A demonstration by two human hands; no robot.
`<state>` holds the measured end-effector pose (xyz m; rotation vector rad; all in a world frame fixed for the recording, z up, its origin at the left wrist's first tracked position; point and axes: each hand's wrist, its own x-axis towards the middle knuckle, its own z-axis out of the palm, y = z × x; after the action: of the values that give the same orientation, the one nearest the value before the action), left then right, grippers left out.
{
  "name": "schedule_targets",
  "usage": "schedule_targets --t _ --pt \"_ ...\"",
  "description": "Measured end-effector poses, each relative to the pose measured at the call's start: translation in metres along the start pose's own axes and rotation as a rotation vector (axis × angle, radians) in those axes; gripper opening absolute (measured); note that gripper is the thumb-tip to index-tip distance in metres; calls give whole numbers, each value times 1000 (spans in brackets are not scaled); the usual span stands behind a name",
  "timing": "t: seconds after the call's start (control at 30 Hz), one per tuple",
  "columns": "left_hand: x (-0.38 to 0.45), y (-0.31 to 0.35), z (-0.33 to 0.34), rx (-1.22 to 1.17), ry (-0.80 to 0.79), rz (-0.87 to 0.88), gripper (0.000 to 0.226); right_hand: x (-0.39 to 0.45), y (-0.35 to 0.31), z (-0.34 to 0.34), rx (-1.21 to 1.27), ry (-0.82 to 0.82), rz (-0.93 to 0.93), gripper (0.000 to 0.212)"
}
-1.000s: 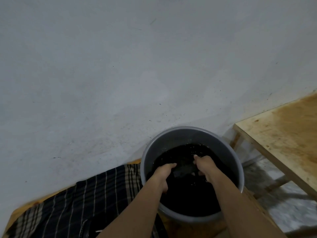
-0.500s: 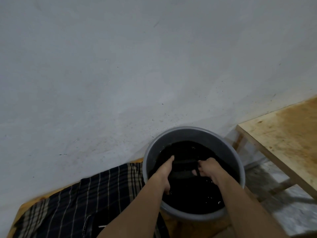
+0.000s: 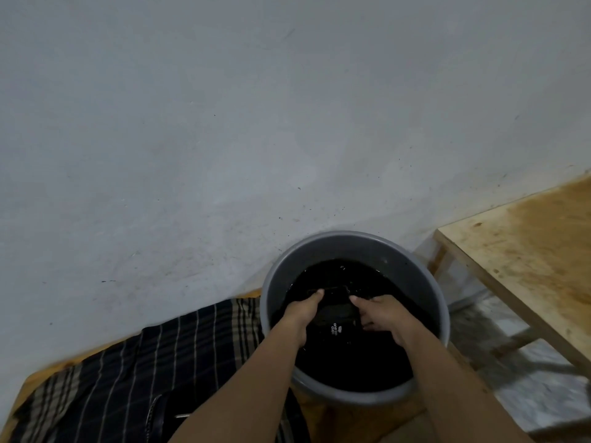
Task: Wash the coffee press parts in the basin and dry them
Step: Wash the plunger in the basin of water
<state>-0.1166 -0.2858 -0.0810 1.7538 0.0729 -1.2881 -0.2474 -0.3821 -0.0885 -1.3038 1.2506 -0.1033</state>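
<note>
Since the earlier frame, both hands have been shifted slightly around the dark part in the water, fingers reset along its edges. Left hand [image 3: 300, 314] is curled on the left side of the coffee press part [image 3: 335, 310]; right hand [image 3: 380, 314] is wrapped on its right side, so both grips are closed on it. Part is held half submerged in the grey basin [image 3: 425, 282], on the bench [image 3: 35, 378] beside a checked cloth [image 3: 134, 372]. Wooden table [image 3: 527, 251] at far right. Likely risk: a wet, slick part could be dropped, or dark water splashed over the rim if scrubbed hard.
</note>
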Motion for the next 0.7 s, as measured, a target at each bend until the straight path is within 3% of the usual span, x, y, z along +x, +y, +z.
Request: schedule_targets --t 0.07,0.13,0.3,0.47,0.57,0.7 --pt "0 -4 4 -55 -6 60 72 10 5 6 -51 85 24 39" --pt "-5 -9 7 -9 18 116 80 20 7 8 -83 67 48 46" --pt "-7 -6 2 31 192 86 50 -4 1 11 70 -71 63 27" --pt "-21 -7 3 118 12 14 56 0 4 16 47 140 142 56" --pt "-22 -10 7 198 85 218 60 -9 -1 17 226 94 214 49" --pt "-34 5 8 617 220 511 79 -19 -3 20 439 40 224 42"
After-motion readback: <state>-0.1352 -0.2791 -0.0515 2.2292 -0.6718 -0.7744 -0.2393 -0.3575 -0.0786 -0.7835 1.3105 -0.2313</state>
